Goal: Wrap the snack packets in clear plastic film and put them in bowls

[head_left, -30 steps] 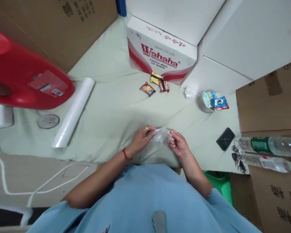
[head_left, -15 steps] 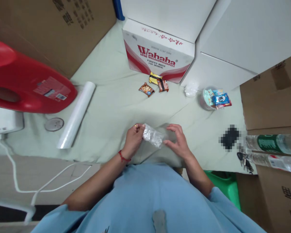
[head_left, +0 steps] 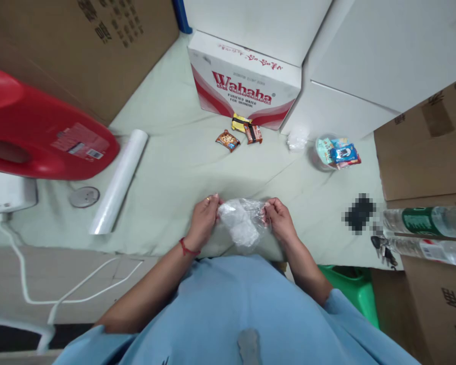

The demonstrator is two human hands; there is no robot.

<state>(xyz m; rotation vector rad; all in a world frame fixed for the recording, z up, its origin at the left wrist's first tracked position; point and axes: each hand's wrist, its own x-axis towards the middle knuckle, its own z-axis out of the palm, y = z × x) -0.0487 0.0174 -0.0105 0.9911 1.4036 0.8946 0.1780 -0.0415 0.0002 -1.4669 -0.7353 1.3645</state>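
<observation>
A clear, crinkled plastic bag (head_left: 243, 223) stretches between my two hands, just above the near edge of the table. My left hand (head_left: 205, 218) pinches its left side, a ring on one finger and a red cord at the wrist. On the other side, my right hand (head_left: 279, 218) grips the bag's right edge between thumb and fingers. Part of the bag looks bunched and whitish, while the rest is spread thin. Beyond the hands lie three small wrapped snacks: a brown packet (head_left: 227, 141), a yellow packet (head_left: 240, 122) and a reddish-brown packet (head_left: 253, 134).
Behind the snacks stands a Wahaha carton (head_left: 247, 86). A tub of packets (head_left: 323, 158) and crumpled plastic (head_left: 298, 139) sit to its right. Leftward are a plastic roll (head_left: 119, 182), a round disc (head_left: 84, 196) and a red jug (head_left: 53, 137). Bottles (head_left: 425, 221) and keys (head_left: 383, 251) lie far right.
My right hand, earlier apart with curved fingers, has closed on the bag's right edge. The bag has been unfolded and spread wider between both hands.
</observation>
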